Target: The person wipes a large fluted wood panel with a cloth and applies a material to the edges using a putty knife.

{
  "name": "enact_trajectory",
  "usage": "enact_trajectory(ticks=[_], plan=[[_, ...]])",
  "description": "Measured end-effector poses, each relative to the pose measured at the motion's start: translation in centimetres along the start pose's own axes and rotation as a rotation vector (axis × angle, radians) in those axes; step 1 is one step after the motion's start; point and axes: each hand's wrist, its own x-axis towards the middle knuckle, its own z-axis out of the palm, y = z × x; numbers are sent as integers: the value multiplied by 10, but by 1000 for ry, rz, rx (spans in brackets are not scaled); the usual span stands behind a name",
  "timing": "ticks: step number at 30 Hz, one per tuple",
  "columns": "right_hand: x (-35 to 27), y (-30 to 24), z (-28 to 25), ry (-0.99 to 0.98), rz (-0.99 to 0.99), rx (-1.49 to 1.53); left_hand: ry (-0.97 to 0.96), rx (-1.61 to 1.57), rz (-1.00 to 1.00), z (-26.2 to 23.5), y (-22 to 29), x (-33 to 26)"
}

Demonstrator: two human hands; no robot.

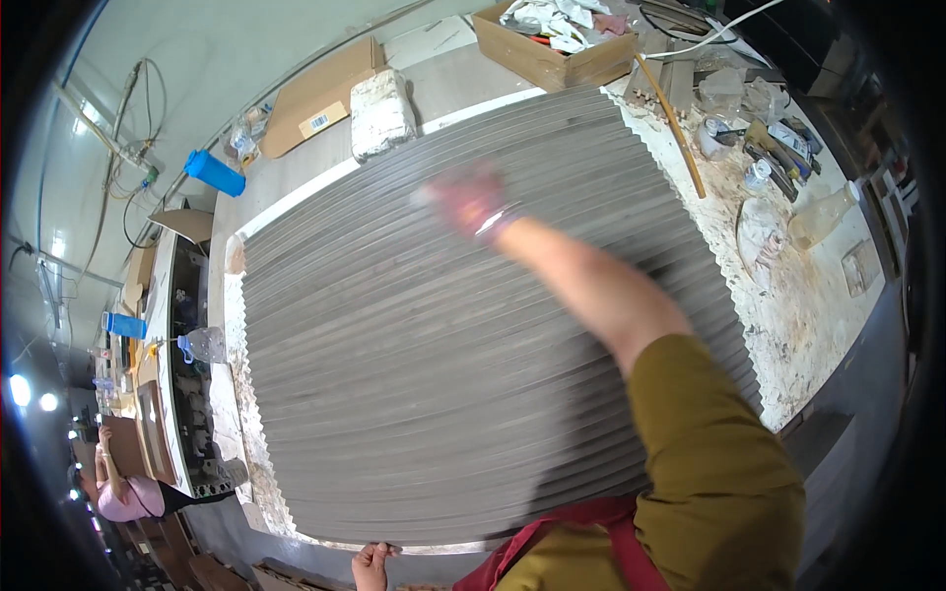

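A wide stack of long grey-brown wood-look strips (414, 364) lies side by side across the table, forming a ribbed panel with a stepped edge. Over its far middle part reaches my right hand (471, 200), in a reddish glove with a bracelet or band at the wrist. Motion smears its fingers, and a pale patch shows at their tips; what it is, I cannot make out. My left hand (370, 568) is bare and closed at the panel's near edge, left of my body. A small dark bit shows by its fingertips, too small to name.
Along the far side are a white wrapped block (382, 113), a flattened cardboard piece (320, 98), a blue bottle (215, 173) and a cardboard box (552, 71) of rags. A wooden stick (675, 133) and tools lie at the right. Another person (128, 497) stands far left.
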Motion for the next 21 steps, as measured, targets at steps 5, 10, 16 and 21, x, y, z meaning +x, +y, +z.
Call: enact_trajectory(ticks=[5, 10, 16, 21], plan=[[-29, 188, -88, 11, 432, -168, 42, 5, -45, 7, 7, 9], [-7, 16, -58, -121, -85, 1, 56, 159, -27, 9, 17, 7], [-36, 140, -34, 116, 100, 31, 55, 261, -34, 3, -1, 11], [-70, 321, -105, -27, 681, -276, 46, 283, -16, 0, -12, 15]])
